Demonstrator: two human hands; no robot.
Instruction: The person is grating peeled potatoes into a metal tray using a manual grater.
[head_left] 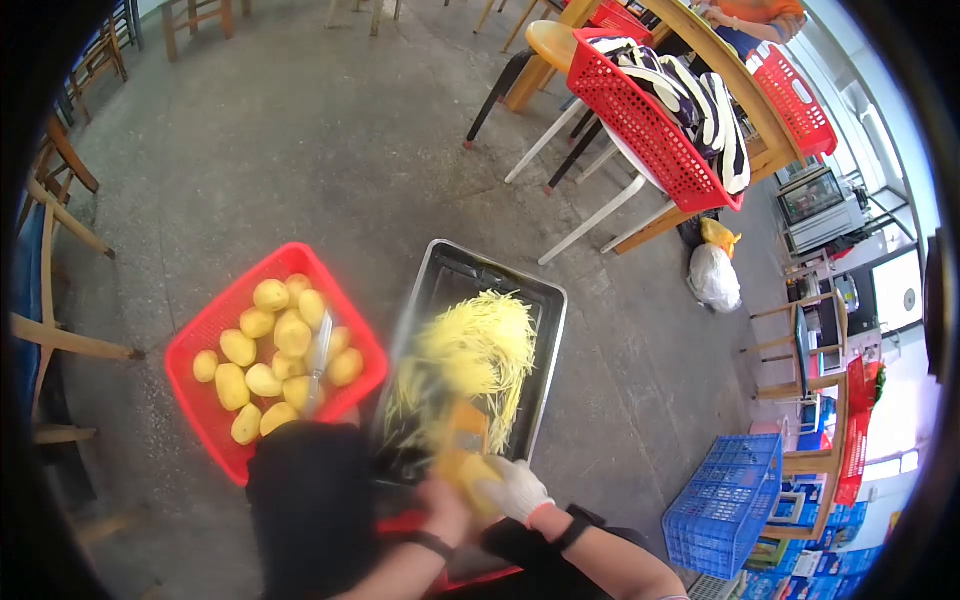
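Two hands meet at the near end of a metal tray [548,320] on the floor. The right hand [515,490], in a white glove, is clamped on a peeled potato [472,476]. The bare left hand [445,505] sits under what looks like a grater [465,430] — too blurred to tell its grip. Yellow shreds [480,350] pile in the tray — a red basket [200,335] of potatoes [270,350] sits just beside it.

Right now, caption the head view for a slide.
Gloved right hand presses a potato over a tray of shreds.
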